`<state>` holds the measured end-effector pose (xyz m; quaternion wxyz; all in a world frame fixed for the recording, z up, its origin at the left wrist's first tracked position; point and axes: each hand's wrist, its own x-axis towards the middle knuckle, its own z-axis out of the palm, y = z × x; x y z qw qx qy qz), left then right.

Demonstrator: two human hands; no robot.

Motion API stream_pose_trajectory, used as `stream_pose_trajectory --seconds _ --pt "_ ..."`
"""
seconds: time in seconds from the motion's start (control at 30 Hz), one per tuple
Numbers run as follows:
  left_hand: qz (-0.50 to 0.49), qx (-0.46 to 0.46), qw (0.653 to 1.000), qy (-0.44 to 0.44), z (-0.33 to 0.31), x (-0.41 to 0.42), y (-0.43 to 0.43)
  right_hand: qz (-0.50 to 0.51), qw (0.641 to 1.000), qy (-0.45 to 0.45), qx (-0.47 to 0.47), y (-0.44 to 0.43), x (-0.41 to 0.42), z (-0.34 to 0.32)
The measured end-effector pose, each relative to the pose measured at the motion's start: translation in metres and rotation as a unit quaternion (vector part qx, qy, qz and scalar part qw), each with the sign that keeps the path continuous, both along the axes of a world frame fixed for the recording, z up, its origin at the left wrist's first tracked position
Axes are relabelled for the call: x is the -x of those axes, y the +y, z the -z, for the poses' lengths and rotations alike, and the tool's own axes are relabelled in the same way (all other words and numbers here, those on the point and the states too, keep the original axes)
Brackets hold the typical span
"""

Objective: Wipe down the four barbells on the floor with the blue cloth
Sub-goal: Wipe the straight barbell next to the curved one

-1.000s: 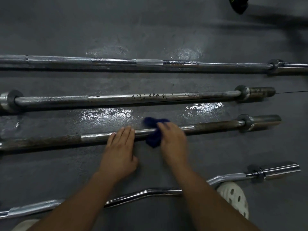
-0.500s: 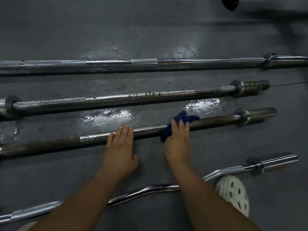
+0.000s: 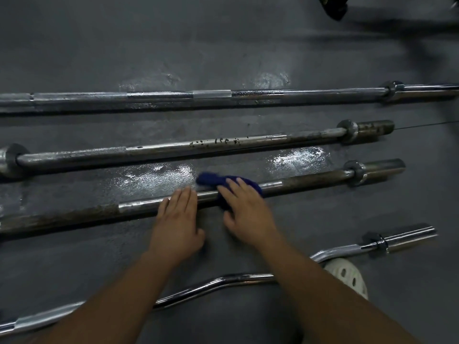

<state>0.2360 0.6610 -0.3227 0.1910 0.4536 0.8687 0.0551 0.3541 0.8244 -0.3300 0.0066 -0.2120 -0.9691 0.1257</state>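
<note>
both bare forearms reach forward, palms down. the right hand (image 3: 246,214) lies with fingers straight and slightly spread, pressing the blue cloth (image 3: 211,180), its thumb splayed out to the left. just left of that press, not touching it, the left hand (image 3: 177,227) lies flat, fingers straight and together, thumb pointing toward the press.

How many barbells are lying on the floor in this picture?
4. The long barbell lies farthest away; the spotted barbell next; the rusty barbell under the blue cloth; the curved barbell nearest the person. Some ends run out of frame.
</note>
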Motion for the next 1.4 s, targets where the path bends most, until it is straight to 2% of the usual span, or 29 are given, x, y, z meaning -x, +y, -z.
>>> stream_pose_trajectory --seconds 0.03,0.13,0.17,0.23,0.37,0.43,0.5,0.53,0.57,0.6,0.67,0.7,0.73,0.8,0.9,1.0,1.1,1.2,1.27,1.4 --pt "0.001 -0.001 1.000 -0.005 0.000 0.001 0.001 0.016 1.000 0.008 -0.005 0.016 -0.006 0.003" --pt "-0.001 -0.006 1.000 -0.004 0.002 0.001 0.000 0.226 0.974 0.000 -0.016 0.049 -0.025 0.009" --pt "-0.001 -0.003 1.000 -0.001 0.002 0.000 -0.001 0.265 0.964 -0.007 -0.012 0.045 -0.022 0.013" --pt "-0.009 0.004 1.000 0.001 0.002 -0.004 0.000 0.262 0.965 0.023 0.022 0.017 0.001 0.016" --pt "-0.025 -0.006 1.000 -0.016 0.001 -0.005 0.002 0.126 0.988 0.050 0.079 -0.049 0.044 0.007" --pt "-0.019 -0.016 1.000 -0.019 0.002 -0.003 0.000 0.128 0.977 0.081 0.147 -0.060 0.053 -0.006" --pt "-0.006 -0.010 1.000 -0.020 0.000 -0.001 -0.004 0.185 0.943 0.126 0.247 -0.057 0.059 -0.019" --pt "-0.002 -0.003 1.000 -0.019 -0.003 -0.001 -0.006 0.232 0.908 0.147 0.317 -0.052 0.062 -0.028" --pt "-0.003 0.004 1.000 -0.018 -0.009 -0.001 -0.010 0.293 0.853 0.185 0.391 -0.045 0.065 -0.036" --pt "-0.007 0.006 1.000 -0.016 -0.017 -0.001 -0.013 0.366 0.773 0.235 0.462 -0.037 0.066 -0.043" --pt "-0.015 0.016 1.000 -0.018 -0.034 -0.002 -0.022 0.488 0.560 0.319 0.588 -0.022 0.062 -0.059" --pt "-0.018 0.023 0.999 -0.014 -0.044 -0.002 -0.026 0.510 0.475 0.332 0.636 -0.019 0.057 -0.070" --pt "-0.019 0.027 0.999 -0.005 -0.056 -0.002 -0.030 0.517 0.415 0.330 0.672 -0.019 0.052 -0.082" --pt "-0.024 0.017 0.999 0.019 -0.081 -0.001 -0.038 0.513 0.368 0.316 0.708 -0.028 0.040 -0.106" --pt "-0.029 -0.001 0.999 0.044 -0.118 -0.001 -0.051 0.496 0.369 0.291 0.730 -0.041 0.027 -0.151" --pt "-0.030 -0.009 0.997 0.073 -0.153 -0.007 -0.065 0.451 0.350 0.308 0.761 -0.052 0.007 -0.190" --pt "-0.030 -0.021 0.995 0.093 -0.182 -0.017 -0.081 0.423 0.352 0.276 0.788 -0.076 -0.013 -0.199" --pt "-0.031 -0.024 0.992 0.116 -0.197 -0.023 -0.093 0.394 0.319 0.248 0.825 -0.099 -0.017 -0.209" --pt "-0.017 -0.005 0.991 0.134 -0.201 -0.024 -0.100 0.378 0.295 0.275 0.833 -0.104 -0.017 -0.218" --pt "0.021 0.036 0.987 0.154 -0.218 -0.009 -0.104 0.376 0.287 0.270 0.839 -0.106 -0.018 -0.222"
